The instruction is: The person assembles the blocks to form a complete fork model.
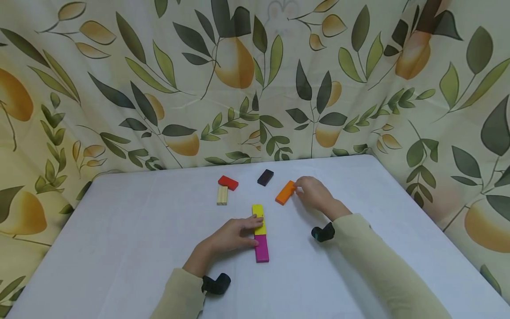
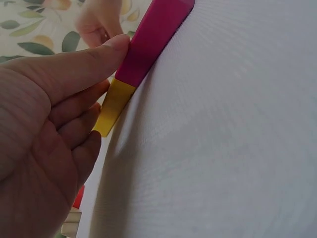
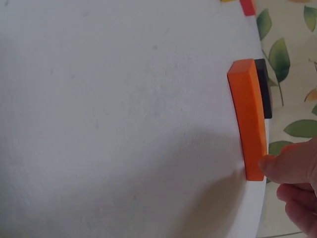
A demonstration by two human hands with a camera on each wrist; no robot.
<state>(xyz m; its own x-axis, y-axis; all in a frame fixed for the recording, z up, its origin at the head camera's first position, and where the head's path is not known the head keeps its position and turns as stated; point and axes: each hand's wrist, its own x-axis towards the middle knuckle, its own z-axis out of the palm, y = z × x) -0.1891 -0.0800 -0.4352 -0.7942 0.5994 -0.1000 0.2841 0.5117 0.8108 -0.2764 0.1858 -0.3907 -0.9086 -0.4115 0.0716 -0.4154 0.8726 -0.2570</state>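
A yellow block (image 1: 259, 227) and a magenta block (image 1: 261, 249) lie end to end in a line on the table. My left hand (image 1: 235, 234) rests on them from the left, its fingers lying on the yellow block and the thumb touching the side of the magenta one. In the left wrist view, the thumb (image 2: 117, 44) presses the magenta block's (image 2: 153, 39) edge. Further back and right, my right hand (image 1: 314, 195) pinches the far end of a slanted orange block (image 1: 284, 193). In the right wrist view, some of its fingers are partly cut off by the frame.
Behind the paired blocks lies a black block (image 1: 265, 177). To its left, a red block (image 1: 228, 182) touches or nearly touches a pale wood-coloured block (image 1: 222, 195). The white-covered table (image 1: 119, 239) backs onto a leaf-and-fruit patterned curtain (image 1: 239, 110).
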